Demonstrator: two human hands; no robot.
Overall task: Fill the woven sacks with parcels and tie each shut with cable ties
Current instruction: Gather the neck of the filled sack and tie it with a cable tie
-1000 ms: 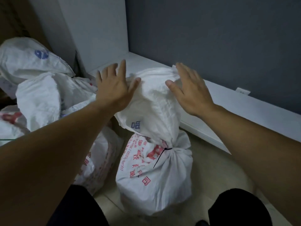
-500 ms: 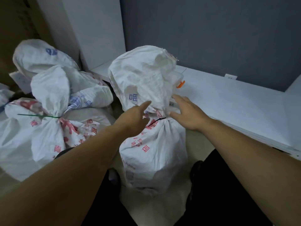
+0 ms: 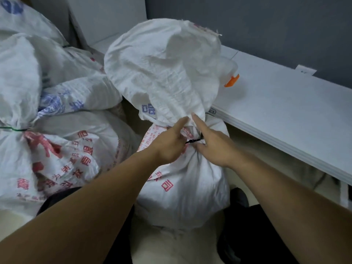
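The tied sack (image 3: 182,187) stands on the floor at twelve o'clock from the person. Both hands work at its neck: left hand (image 3: 169,143) pinches the black cable tie (image 3: 193,141), right hand (image 3: 213,145) curls round the bunched cloth. It looks bulky, soft, slippery; best held below the tie

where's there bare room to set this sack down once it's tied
The white shelf top is bare right of the orange clip, along the grey wall. Left is crowded: tied sacks press against the centre sack. The floor is mostly hidden.
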